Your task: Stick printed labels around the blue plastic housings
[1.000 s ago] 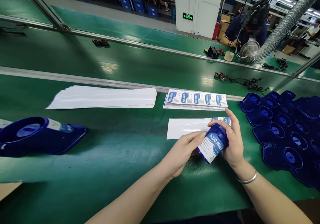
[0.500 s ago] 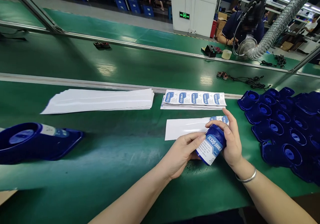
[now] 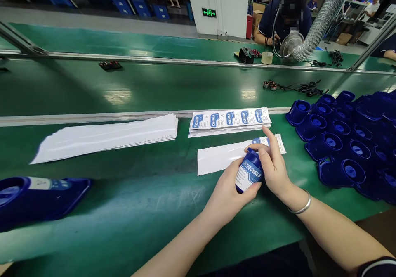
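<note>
A dark blue plastic housing (image 3: 250, 170) with a white and blue label stuck on its side is held over the bench. My left hand (image 3: 230, 190) wraps round its left side and bottom, the thumb below the label. At its top and right side, my right hand (image 3: 274, 167) grips it, with one finger raised. Behind the hands lies a mostly bare white label strip (image 3: 221, 157); printed labels are left at its right end. Farther back sits a stack of printed label sheets (image 3: 230, 120).
Several blue housings (image 3: 331, 140) crowd the right side. A labelled housing (image 3: 62, 202) lies at the left. A stack of white strips (image 3: 108, 138) is at the back left. Cables (image 3: 306, 88) lie beyond the rail, where a person (image 3: 266, 25) works by a silver duct (image 3: 328, 19).
My left thumb has moved from the label's upper left to below the housing's lower right. The housing has turned somewhat, its label text now less steep. The whole view has shifted.
</note>
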`<action>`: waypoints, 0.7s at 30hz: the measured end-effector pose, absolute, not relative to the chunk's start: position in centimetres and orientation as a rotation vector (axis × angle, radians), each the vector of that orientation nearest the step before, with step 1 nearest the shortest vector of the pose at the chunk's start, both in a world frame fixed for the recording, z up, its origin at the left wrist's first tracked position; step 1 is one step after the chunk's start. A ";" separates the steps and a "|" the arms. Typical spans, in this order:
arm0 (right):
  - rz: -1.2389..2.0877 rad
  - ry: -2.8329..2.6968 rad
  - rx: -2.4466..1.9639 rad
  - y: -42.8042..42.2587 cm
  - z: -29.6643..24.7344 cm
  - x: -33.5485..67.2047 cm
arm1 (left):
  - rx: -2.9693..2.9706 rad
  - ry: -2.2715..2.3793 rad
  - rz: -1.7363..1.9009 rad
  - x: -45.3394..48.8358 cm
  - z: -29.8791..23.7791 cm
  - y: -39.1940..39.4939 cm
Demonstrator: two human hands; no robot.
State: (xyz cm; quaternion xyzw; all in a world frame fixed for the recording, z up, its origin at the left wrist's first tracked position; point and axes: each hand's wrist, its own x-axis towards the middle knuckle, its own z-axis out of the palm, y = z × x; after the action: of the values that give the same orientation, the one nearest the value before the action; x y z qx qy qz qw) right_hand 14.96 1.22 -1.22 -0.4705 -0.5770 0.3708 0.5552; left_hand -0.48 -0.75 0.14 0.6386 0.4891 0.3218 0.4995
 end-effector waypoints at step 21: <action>1.006 -1.259 -0.912 1.6 -1.0 15.6 | 0.579 0.838 0.833 -1.3 0.4 0.0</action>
State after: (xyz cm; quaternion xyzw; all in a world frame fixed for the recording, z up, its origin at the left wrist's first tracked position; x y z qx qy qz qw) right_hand 15.59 1.65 -0.99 -0.3935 -0.5432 0.4341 0.6013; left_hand -1.28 -0.02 0.36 0.2689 0.3894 0.3871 0.7913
